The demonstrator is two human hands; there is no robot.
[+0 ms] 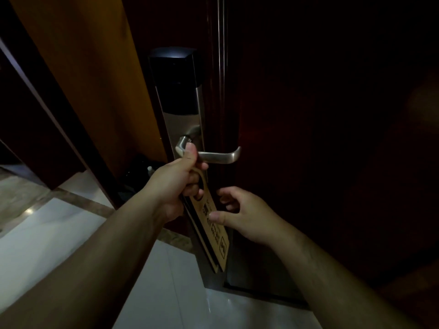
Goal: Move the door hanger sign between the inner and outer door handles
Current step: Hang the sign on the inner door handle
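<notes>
- Head view, the task's thing: the door hanger sign (pixel 215 231), tan with dark print, hangs slanting down just below the silver lever handle (pixel 221 157). Its top end is at the base of the lever, and its lower end hangs near the foot of the door (pixel 83 67).
- Head view, the hands: the left hand (pixel 175 184) has its fingers curled round the top of the sign beside the cut-out hole, and its knuckles touch the lever. The right hand (pixel 247 217) lays its thumb (pixel 215 217) on the printed face, with its fingers loosely curled just beside the sign's right edge. Whether those fingers pinch the card from behind I cannot tell.
- Head view, progress: the sign is in hand at a handle, so by my reading this is a hooking or unhooking step. The left hand hides whether the hole is round the lever or free of it. The pictures do not show whether this lever is the inner or the outer one, and no second handle is visible. The hang on the far handle therefore seems still to be done.
- Head view, the lock: the lever comes off a tall steel lock plate (pixel 180 115) with a black top.
- Head view, containers: none shows plainly. A dark heap (pixel 137 172) lies on the pale tiled floor (pixel 154 293) behind the door, too dim to identify.
</notes>
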